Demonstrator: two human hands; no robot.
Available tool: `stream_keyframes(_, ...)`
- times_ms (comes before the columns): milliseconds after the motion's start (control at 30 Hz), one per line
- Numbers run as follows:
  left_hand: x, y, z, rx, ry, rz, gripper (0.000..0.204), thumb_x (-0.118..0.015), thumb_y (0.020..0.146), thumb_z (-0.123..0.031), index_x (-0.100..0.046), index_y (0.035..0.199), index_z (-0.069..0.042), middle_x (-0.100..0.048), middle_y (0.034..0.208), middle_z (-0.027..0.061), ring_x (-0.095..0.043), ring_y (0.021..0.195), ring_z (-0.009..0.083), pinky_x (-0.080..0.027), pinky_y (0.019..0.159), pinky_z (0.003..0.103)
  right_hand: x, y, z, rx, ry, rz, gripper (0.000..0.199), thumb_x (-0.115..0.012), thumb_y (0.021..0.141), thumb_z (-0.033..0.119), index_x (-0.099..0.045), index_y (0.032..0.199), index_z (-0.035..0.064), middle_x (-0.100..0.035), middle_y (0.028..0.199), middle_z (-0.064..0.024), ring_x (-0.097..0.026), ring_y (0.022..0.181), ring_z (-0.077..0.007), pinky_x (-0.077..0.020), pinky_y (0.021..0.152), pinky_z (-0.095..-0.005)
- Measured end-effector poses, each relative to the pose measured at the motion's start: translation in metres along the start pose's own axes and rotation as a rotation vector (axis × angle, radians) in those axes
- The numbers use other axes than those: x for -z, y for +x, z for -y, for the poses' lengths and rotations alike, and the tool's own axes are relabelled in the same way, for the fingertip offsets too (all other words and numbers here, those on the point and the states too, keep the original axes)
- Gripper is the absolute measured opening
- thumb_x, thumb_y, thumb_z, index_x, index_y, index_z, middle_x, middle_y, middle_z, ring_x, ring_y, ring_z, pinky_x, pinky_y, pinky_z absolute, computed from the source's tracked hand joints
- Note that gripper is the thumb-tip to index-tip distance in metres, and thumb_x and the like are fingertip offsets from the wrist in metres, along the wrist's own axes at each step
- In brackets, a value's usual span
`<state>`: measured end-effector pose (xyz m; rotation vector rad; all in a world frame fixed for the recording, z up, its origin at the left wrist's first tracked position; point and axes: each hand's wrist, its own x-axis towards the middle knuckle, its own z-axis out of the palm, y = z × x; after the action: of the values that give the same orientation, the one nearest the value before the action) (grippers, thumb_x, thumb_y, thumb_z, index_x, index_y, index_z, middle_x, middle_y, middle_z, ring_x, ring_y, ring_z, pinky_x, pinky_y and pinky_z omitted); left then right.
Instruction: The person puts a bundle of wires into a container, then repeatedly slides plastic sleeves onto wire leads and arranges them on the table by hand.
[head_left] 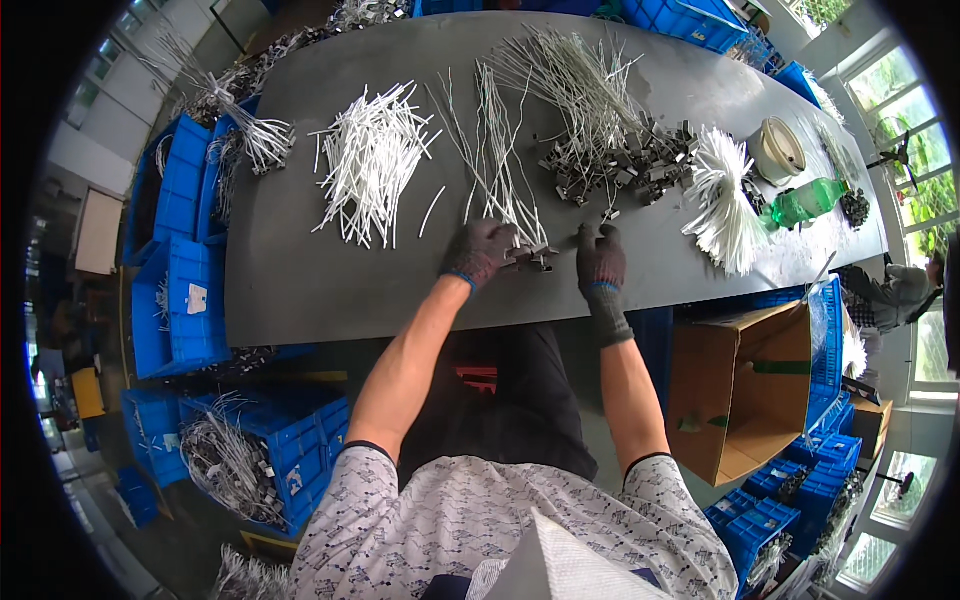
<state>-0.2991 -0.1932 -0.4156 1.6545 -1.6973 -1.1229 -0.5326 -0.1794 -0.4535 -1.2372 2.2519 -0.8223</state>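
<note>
My left hand (485,250), in a dark knitted glove, is closed at the lower ends of several thin wires with white sleeves (508,205). Its fingertips press on a sleeved wire, partly hidden by the glove. Small dark metal clips (535,258) sit at these wire ends, right beside the fingers. My right hand (602,262), also gloved, is just to the right with thumb and fingers apart, and nothing shows between them. A single wire end with a clip (611,214) lies just beyond its fingertips. Further off spreads a heap of wires with metal clips (600,165).
A pile of loose white sleeves (375,165) lies on the grey table (290,290). To the right are a white bundle (722,205), a tub (777,150) and a green bottle (808,202). Blue crates (180,310) stand left; a cardboard box (745,390) stands right.
</note>
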Motion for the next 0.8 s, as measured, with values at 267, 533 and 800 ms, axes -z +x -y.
stream_keyframes(267, 0.012, 0.064, 0.121, 0.132, 0.668, -0.483, 0.029, -0.060, 0.091, -0.033, -0.073, 0.101, -0.008, -0.072, 0.102, 0.0221, -0.071, 0.095, 0.0410, -0.057, 0.079, 0.050, -0.018, 0.052, -0.046, -0.069, 0.060, 0.042, 0.046, -0.068, 0.087, 0.040, -0.070, 0.101, -0.0033, -0.073, 0.103, -0.0267, -0.072, 0.089, -0.0350, -0.0553, 0.079, -0.0428)
stream_keyframes(533, 0.021, 0.085, 0.160, 0.224, 0.631, -0.258, 0.027, -0.059, 0.088, -0.029, -0.076, 0.094, -0.009, -0.073, 0.103, 0.0213, -0.071, 0.097, 0.0417, -0.058, 0.078, 0.053, 0.024, -0.023, -0.146, 0.017, 0.723, 0.348, 0.029, -0.061, 0.096, 0.021, -0.062, 0.114, -0.0011, -0.069, 0.083, -0.0114, -0.067, 0.073, -0.0214, -0.0526, 0.064, -0.0361)
stream_keyframes(800, 0.017, 0.052, 0.223, 0.560, -1.056, -0.325, 0.011, -0.071, 0.090, -0.020, -0.070, 0.088, -0.009, -0.071, 0.077, 0.0054, -0.067, 0.061, 0.0169, -0.053, 0.047, 0.033, 0.069, -0.166, -0.265, 0.042, -0.566, 0.245, 0.031, -0.055, 0.092, 0.018, -0.063, 0.115, -0.0006, -0.069, 0.104, -0.0236, -0.068, 0.100, -0.0416, -0.0547, 0.083, -0.0487)
